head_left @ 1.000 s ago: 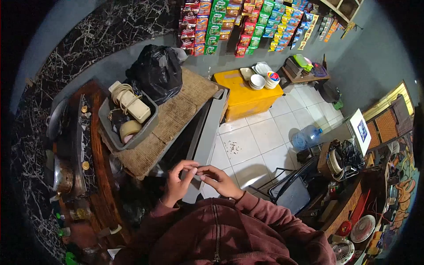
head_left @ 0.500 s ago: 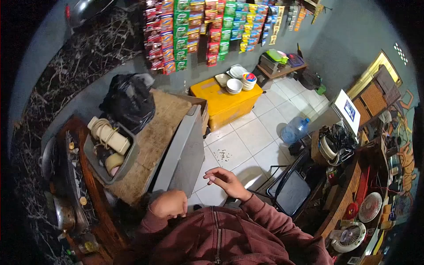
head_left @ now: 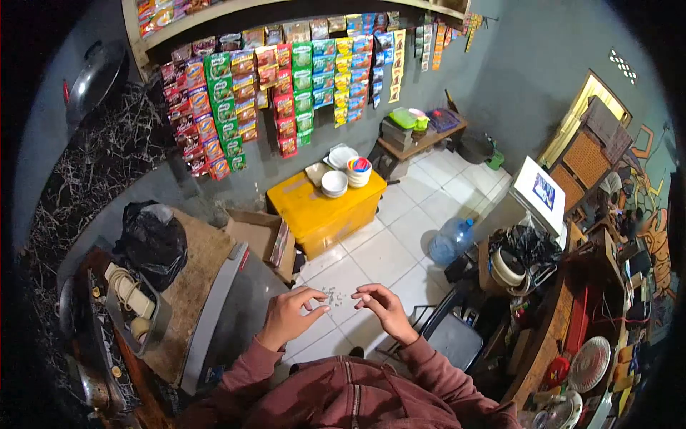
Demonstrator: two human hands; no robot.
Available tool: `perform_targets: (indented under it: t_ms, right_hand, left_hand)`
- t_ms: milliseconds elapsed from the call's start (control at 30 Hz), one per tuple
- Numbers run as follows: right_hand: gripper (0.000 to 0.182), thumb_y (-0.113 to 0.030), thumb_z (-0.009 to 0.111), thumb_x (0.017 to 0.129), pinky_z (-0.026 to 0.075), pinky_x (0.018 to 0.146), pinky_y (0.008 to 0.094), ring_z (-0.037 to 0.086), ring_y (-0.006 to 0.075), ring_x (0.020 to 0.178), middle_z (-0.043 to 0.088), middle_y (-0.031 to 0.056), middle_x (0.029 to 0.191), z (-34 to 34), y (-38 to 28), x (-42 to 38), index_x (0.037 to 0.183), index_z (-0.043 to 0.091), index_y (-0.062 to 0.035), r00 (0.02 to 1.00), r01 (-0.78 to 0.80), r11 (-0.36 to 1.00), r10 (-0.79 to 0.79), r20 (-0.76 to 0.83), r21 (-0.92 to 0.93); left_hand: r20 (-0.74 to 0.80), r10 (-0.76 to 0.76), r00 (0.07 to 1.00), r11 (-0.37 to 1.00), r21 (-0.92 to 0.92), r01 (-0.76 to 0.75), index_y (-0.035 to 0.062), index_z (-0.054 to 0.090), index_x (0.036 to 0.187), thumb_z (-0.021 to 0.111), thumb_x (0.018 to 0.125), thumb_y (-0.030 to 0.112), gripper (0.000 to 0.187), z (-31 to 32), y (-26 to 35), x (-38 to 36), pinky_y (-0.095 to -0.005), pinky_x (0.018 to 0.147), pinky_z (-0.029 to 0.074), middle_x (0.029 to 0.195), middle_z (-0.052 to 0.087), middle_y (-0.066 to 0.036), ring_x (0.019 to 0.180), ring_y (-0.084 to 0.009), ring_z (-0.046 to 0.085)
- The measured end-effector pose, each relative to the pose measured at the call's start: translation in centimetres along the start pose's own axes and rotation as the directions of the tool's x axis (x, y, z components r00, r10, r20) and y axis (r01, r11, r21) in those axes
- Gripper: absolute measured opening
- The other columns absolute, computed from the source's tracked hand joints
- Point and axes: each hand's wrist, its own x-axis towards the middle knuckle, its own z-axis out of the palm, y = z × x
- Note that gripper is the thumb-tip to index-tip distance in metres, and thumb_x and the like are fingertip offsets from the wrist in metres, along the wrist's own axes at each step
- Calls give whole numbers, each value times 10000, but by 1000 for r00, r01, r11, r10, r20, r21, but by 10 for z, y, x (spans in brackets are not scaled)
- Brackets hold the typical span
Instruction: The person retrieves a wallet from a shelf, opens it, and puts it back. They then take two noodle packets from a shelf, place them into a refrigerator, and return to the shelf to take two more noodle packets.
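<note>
My left hand (head_left: 293,317) is raised in front of my body, thumb and fingers apart, with nothing in it. Facing it across a small gap is my right hand (head_left: 386,312), its fingers loosely bent and spread, also holding nothing. Both hover above the white tiled floor (head_left: 359,266). Nearest to the left hand is a grey appliance door or panel (head_left: 223,325) beside a worn wooden top (head_left: 207,250). A black chair (head_left: 450,342) stands just to the right of my right hand.
A yellow box (head_left: 304,207) carries stacked white bowls (head_left: 334,184). Hanging sachet strips (head_left: 284,107) line the wall. A blue water jug (head_left: 451,239) stands on the floor. Left are a grey bin (head_left: 156,325) and a black plastic bag (head_left: 151,243); right, fans (head_left: 589,363) and a wooden counter (head_left: 532,357).
The view has tilted up and turned left, bringing more of the wall shelf in. My left hand has risen and gone from closed to spread fingers; both hands now face each other.
</note>
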Motion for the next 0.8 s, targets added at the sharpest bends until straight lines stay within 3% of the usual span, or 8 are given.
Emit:
perform_targets:
  t_ms: [100,367,600,800]
  right_hand:
    - [250,-173,567,984,504,849,318,639,183,892,672,121,1064,-23,-14,13,1162,572,4,990,34,998,-40,-132,-49]
    - [266,-192,569,979,505,862,327,650,192,907,672,123,1066,-42,-18,49,1165,579,-2,989,30,999,-32,-143,-14]
    - [247,-154,578,977,506,849,312,641,184,909,673,112,1061,-35,-24,91,1165,573,6,998,12,997,-17,-68,-72]
    - [267,-150,587,975,498,865,306,616,161,900,672,112,1066,-29,-50,134,1175,563,26,993,19,997,-28,-117,-80]
  left_hand:
    - [-125,90,988,995,-33,-95,86,698,952,761,801,158,178,11,3,19,-283,619,515,885,711,-42,670,-159,658]
    - [-243,113,963,981,-126,-147,50,699,866,746,821,99,82,18,-9,51,-275,618,516,852,718,-58,678,-154,673]
    - [-242,78,967,970,-206,-130,37,697,868,746,813,80,85,9,-34,77,-276,632,512,834,710,-69,690,-160,674]
    - [-190,116,975,955,-249,-163,4,693,858,743,796,28,84,-15,-50,118,-268,665,511,834,709,-89,737,-153,670]
